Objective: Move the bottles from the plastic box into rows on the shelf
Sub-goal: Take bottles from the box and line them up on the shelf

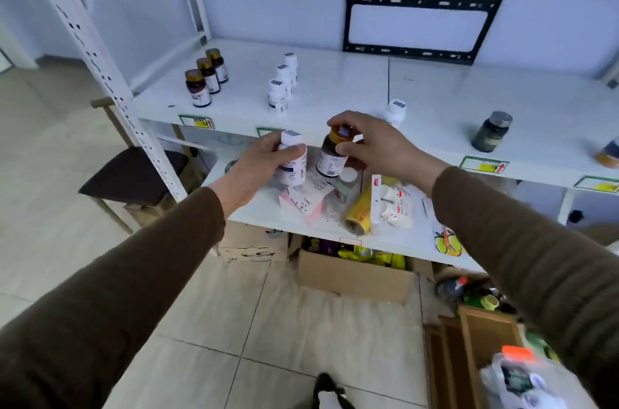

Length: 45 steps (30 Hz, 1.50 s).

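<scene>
Head view. Stocking partly done: on the upper shelf [335,87] stand a row of three amber bottles with gold caps [207,76] at left and, to their right, a row of three white bottles [282,82]; a further white bottle [396,110] stands alone near the front edge, partly hidden by the right hand, and a dark green bottle [491,131] stands apart farther right. Two more bottles are in transit, carried in front of the shelf edge and not yet set down. The left hand [259,159] grips a white bottle [293,160] around its body, thumb across the front label and fingers curled behind, cap clear above them. The right hand [371,144] pinches an amber bottle [332,154] by its gold cap, fingertips [345,149] closed on the rim, body hanging free below. Judging by colour, each belongs at the front of its matching row. The plastic box is not identifiable here, so the number remaining cannot be told. The lower shelf [254,207] holds mixed packets.
</scene>
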Motion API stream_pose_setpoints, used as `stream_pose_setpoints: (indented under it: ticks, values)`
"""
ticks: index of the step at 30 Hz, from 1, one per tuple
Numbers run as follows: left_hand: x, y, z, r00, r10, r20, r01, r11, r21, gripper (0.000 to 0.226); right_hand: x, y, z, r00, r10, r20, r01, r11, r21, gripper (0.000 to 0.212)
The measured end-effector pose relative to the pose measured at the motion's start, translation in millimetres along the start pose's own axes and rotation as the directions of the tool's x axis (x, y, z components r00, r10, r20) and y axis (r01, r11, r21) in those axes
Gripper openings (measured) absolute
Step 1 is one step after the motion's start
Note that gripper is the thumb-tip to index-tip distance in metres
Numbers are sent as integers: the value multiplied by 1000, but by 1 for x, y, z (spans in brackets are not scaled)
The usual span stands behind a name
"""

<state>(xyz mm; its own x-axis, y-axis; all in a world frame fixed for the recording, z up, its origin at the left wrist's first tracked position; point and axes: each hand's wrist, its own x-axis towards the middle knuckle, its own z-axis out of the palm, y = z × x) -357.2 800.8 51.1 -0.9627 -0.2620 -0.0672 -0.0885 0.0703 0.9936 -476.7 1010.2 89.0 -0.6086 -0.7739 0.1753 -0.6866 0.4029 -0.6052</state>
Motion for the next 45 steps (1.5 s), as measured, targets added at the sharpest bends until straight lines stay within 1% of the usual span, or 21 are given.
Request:
stream_pose_setpoints:
  ticks: [3, 6, 10, 15, 18, 20, 22, 27, 32, 36, 40, 45]
  values:
    - [23, 12, -36, 998, 37, -56, -35, 999, 38, 30, 46, -13, 3, 999, -41, -11, 41, 999, -13, 41]
    - [54, 24, -70, 993, 78, -85, -72, 995, 74, 26, 95, -20, 5, 999, -50, -15, 51, 999, 9, 42]
    - [95, 40, -114, 986, 122, -113, -109, 987, 116, 25, 158, -27, 5, 997, -78, -9, 78, 997, 20, 34]
    - [138, 53, -165, 983, 136, -120, -120, 984, 135, 23, 231, -38, 9, 993, -114, 0, 114, 993, 16, 32]
    - [163, 57, -194, 977, 142, -157, -125, 986, 113, 33, 271, -41, 16, 994, -111, 7, 111, 994, 2, 34]
    - [179, 61, -213, 975, 139, -176, -116, 984, 133, 30, 299, -42, 22, 994, -105, 12, 105, 994, 0, 34]
    - [199, 64, -235, 972, 139, -190, -105, 979, 177, 23, 328, -42, 29, 995, -96, 16, 96, 995, -10, 34]
    - [253, 72, -291, 955, 211, -210, -171, 966, 192, 27, 407, -41, 47, 998, -55, 10, 56, 993, -105, 37]
    - [304, 72, -333, 951, 238, -199, -190, 954, 230, 27, 469, -30, 75, 998, 45, 35, -39, 988, -147, 39]
    - [336, 67, -352, 952, 224, -208, -177, 958, 224, 30, 508, -21, 96, 993, 101, 63, -89, 980, -177, 41]
    - [359, 61, -365, 952, 205, -225, -153, 961, 230, 31, 538, -12, 117, 981, 163, 107, -144, 975, -167, 48]
    - [377, 54, -374, 959, 162, -231, -105, 965, 241, 30, 559, -2, 137, 978, 154, 144, -129, 976, -173, 45]
